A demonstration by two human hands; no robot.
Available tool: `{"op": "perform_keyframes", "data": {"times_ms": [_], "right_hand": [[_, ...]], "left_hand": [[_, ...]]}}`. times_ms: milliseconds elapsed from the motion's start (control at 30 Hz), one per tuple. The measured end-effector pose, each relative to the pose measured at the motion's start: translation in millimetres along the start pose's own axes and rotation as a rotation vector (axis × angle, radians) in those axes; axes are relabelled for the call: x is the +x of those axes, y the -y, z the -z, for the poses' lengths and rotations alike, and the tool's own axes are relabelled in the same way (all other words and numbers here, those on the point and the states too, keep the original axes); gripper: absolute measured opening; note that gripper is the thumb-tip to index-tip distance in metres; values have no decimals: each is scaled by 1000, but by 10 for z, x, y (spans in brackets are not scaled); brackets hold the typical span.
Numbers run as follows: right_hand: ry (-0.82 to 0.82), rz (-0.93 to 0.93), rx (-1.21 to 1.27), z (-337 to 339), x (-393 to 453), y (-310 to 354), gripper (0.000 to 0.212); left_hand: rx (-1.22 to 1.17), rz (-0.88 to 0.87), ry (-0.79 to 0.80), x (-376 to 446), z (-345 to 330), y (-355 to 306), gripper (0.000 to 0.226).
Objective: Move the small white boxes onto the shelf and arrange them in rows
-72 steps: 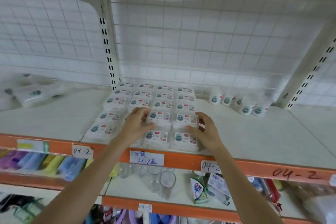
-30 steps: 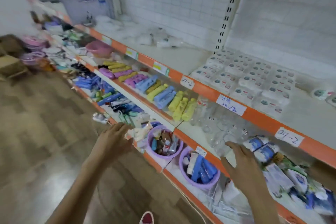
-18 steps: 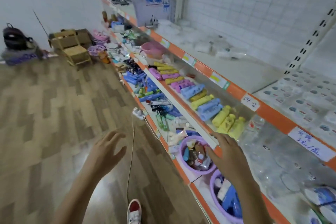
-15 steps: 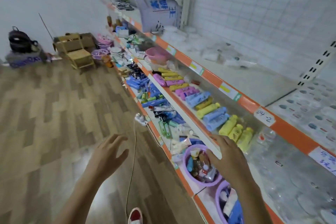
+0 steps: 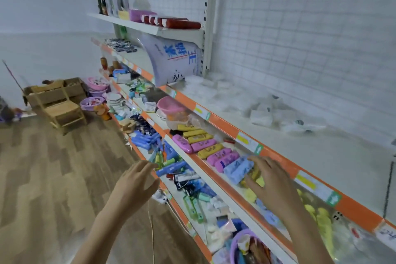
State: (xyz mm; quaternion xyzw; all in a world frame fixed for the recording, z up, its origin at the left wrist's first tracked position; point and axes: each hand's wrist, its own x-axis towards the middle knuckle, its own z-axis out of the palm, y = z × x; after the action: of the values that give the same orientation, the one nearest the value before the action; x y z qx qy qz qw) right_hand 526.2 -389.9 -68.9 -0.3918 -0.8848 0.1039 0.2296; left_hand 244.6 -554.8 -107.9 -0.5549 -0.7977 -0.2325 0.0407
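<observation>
You face shelving with an orange front edge strip point(image 5: 227, 129) carrying white-yellow-green labels. Pink and mustard-yellow oblong cases point(image 5: 203, 146) alternate beside pale blue ones. A white wire grid back panel point(image 5: 300, 38) shows a square pattern. The brown wood-plank floor point(image 5: 53, 178) runs in zigzag.

Two bare forearms and hands.
The left hand point(image 5: 135, 184) and right hand point(image 5: 272, 184) wear no sleeves, gloves, rings or watch.

open floor point(image 5: 42, 178) left, crowded shelves point(image 5: 214, 180) right
</observation>
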Motion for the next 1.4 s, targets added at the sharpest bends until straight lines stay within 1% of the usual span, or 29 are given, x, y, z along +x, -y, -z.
{"op": "perform_keyframes", "data": {"times_ms": [133, 300, 367, 400, 467, 533, 667, 833, 900, 1000, 1100, 1200, 1300, 1400], "right_hand": [[-54, 32, -34, 35, 619, -75, 39], [-143, 52, -90, 195, 1536, -370, 37], [-152, 58, -87, 252, 1961, -514, 37], [-141, 60, -71, 275, 2170, -580, 37], [-105, 41, -47, 287, 2584, -699, 37], [-74, 24, -42, 255, 2974, -821, 37], [-2, 33, -1, 130, 3595, -973, 39], [60, 24, -23, -72, 4161, -1063, 39], [84, -21, -40, -179, 4380, -1129, 39], [130, -139, -39, -375, 4673, -1239, 40], [198, -274, -61, -608, 4932, -1317, 45], [274, -432, -103, -859, 5093, -1352, 52], [331, -540, -216, -1087, 5138, -1343, 58], [279, -606, -296, -1242, 5148, -1287, 57]], "left_hand": [[-17, -78, -47, 756, -21, 43, 35], [-9, -245, -62, 1847, -133, 85, 35], [0, -301, -90, 2301, -174, 80, 32], [1, -316, -84, 2520, -191, 76, 32], [2, -326, -60, 2964, -234, 58, 46], [10, -335, -50, 3404, -316, 40, 50], [3, -403, -32, 4182, -505, -70, 39], [54, -508, 93, 5081, -745, -178, 40], [104, -545, 158, 5449, -867, -184, 43], [140, -599, 293, 5980, -1077, -222, 48], [303, -675, 445, 6420, -1336, -284, 53], [289, -739, 634, 6692, -1625, -353, 63], [231, -803, 667, 6825, -1839, -418, 70], [262, -892, 616, 6864, -1952, -440, 69]]}}
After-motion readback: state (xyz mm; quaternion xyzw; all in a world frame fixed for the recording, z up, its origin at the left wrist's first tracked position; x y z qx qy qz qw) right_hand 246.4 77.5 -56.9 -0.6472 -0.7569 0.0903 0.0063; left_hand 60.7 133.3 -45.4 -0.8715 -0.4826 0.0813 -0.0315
